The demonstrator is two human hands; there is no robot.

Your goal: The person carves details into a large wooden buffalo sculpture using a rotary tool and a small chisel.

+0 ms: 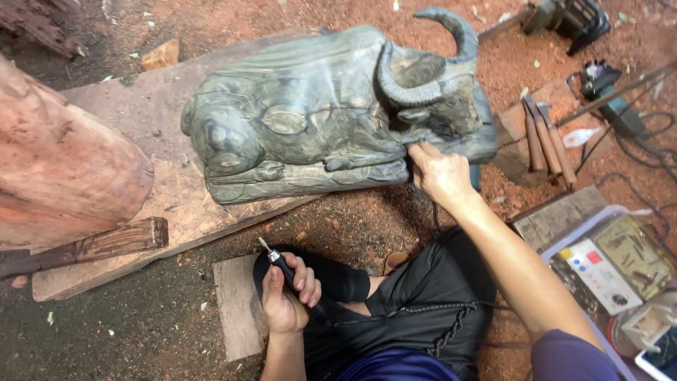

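Below, a slim black rotary carving tool (293, 279) is gripped in the closed left hand (285, 296), its metal tip pointing up and away from the body, over a small flat board (236, 303). The right hand (437, 173) is laid against the front of a grey-green carved wooden buffalo (317, 116), fingers bent and pressed to the wood just under its head, with nothing pinched. The carving lies on a long plank (141, 113) on reddish sawdust ground. Wood-handled chisels (546, 141) are set on a block to the right, and a big reddish log (56, 162) is seen at left.
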